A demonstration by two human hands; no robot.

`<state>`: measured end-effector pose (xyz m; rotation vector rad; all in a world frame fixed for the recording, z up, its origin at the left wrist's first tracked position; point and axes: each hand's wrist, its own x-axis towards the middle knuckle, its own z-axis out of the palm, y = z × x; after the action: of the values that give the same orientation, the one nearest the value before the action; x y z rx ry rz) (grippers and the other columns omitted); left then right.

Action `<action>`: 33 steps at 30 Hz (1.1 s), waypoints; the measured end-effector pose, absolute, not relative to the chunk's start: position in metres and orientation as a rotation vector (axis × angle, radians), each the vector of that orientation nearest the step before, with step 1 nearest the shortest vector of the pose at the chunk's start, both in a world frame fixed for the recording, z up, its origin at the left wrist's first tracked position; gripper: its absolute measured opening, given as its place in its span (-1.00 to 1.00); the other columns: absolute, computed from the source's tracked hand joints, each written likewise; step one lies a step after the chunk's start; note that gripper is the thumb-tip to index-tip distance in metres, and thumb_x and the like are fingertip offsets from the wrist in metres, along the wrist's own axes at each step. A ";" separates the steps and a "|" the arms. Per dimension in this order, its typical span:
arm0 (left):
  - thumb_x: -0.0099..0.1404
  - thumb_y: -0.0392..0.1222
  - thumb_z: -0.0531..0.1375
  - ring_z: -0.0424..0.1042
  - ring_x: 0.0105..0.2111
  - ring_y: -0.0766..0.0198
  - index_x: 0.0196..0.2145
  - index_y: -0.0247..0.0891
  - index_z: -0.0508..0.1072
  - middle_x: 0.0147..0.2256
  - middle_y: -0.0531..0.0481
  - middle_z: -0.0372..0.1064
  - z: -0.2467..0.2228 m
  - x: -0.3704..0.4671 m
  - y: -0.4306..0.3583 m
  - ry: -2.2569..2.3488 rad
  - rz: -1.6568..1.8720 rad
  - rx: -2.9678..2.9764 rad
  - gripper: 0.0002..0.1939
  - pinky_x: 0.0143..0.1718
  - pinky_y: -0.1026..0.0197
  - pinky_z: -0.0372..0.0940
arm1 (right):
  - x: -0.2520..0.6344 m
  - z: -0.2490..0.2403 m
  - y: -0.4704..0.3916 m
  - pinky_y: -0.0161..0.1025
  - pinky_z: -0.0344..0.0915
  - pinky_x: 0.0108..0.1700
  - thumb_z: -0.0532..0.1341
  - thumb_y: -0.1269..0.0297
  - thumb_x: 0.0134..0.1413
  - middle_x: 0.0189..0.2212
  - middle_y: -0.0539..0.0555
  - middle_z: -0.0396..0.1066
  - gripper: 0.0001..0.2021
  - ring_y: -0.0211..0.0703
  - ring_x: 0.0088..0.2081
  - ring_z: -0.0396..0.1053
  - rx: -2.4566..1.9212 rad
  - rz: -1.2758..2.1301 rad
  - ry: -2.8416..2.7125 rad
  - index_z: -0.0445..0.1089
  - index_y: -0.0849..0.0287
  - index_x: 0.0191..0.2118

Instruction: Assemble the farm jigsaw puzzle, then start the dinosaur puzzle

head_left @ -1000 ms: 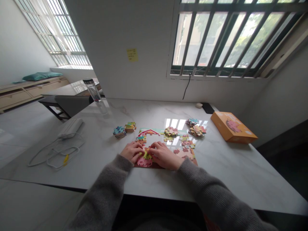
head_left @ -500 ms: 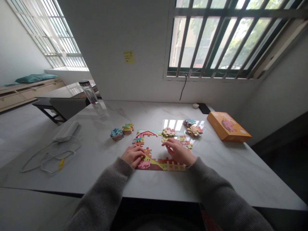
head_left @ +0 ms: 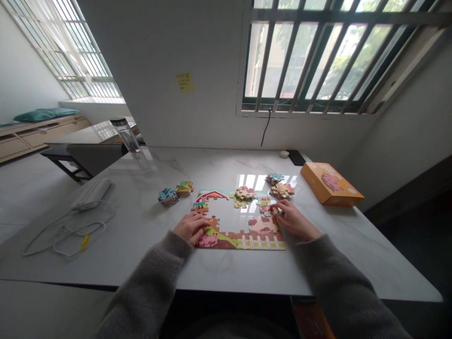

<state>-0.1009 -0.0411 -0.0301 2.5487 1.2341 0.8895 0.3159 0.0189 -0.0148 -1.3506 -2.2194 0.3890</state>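
Observation:
A jigsaw puzzle (head_left: 228, 241) of a farm scene lies flat on the table in front of me, its border joined around a bare middle. My left hand (head_left: 192, 227) rests on its left edge, fingers loosely bent and lying on the pieces, beside a pink section at the lower left corner. At the right edge is my right hand (head_left: 294, 220), fingertips touching the border pieces, thumb and forefinger apart. Just left of that hand, a joined pink-and-brown section (head_left: 260, 225) shows. A small pile of loose puzzle pieces (head_left: 244, 193) sits on the upper part of the puzzle.
Stacks of puzzle pieces stand at the left (head_left: 167, 197) and far right (head_left: 281, 190). An orange box (head_left: 332, 184) lies on the right, near a black phone (head_left: 296, 157). A glass bottle (head_left: 127, 136) stands back left; a white device (head_left: 92, 193) with a cable is at left.
My right hand has moved right, from over the puzzle's middle to its right edge, uncovering the pink-and-brown section. The left hand stays on the left edge. The view has shifted slightly.

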 end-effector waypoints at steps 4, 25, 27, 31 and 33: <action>0.19 -0.37 0.12 0.44 -0.15 0.07 -0.22 -0.20 0.53 -0.20 -0.09 0.53 -0.028 -0.100 -0.042 1.235 0.897 2.540 -0.74 -0.03 -0.02 0.33 | 0.318 -0.018 0.023 -0.09 0.39 -0.09 0.15 0.37 0.13 -0.16 0.19 0.35 -0.73 -0.04 -0.21 0.38 -1.360 0.398 -2.234 0.49 0.15 -0.07; 0.20 -0.37 0.11 0.43 -0.17 0.09 -0.22 -0.23 0.53 -0.21 -0.08 0.52 -0.033 -0.101 -0.039 1.229 0.899 2.574 -0.75 -0.06 0.00 0.31 | 0.315 -0.009 0.029 -0.21 0.27 -0.31 0.30 0.16 0.02 -0.33 0.06 0.40 -0.76 -0.16 -0.40 0.32 -1.518 0.454 -2.098 0.40 0.16 -0.22; 0.20 -0.37 0.11 0.42 -0.16 0.09 -0.22 -0.22 0.53 -0.21 -0.08 0.51 -0.034 -0.102 -0.039 1.230 0.906 2.579 -0.75 -0.07 0.00 0.31 | 0.311 -0.004 0.025 -0.22 0.25 -0.33 0.23 0.14 0.10 -0.40 0.02 0.41 -0.81 -0.15 -0.41 0.33 -1.480 0.545 -2.010 0.35 0.13 -0.26; 0.23 -0.36 0.11 0.41 -0.17 0.08 -0.23 -0.22 0.54 -0.22 -0.08 0.51 -0.030 -0.098 -0.042 1.235 0.907 2.590 -0.76 -0.06 -0.02 0.32 | 0.286 0.006 0.014 -0.21 0.30 -0.31 0.19 0.08 0.16 -0.40 0.03 0.45 -0.79 -0.12 -0.36 0.38 -1.316 0.783 -1.838 0.32 0.11 -0.31; 0.24 -0.37 0.09 0.39 -0.16 0.10 -0.23 -0.24 0.53 -0.21 -0.09 0.50 -0.025 -0.094 -0.044 1.201 0.913 2.586 -0.76 -0.04 0.00 0.33 | 0.265 0.008 0.006 -0.21 0.32 -0.33 0.19 0.08 0.17 -0.37 0.03 0.47 -0.80 -0.14 -0.35 0.40 -1.255 0.917 -1.791 0.33 0.11 -0.27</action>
<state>-0.0935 -0.0444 -0.0249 2.5859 1.2007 0.9131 0.2646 0.0062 0.0077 -1.2552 -1.7911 0.9170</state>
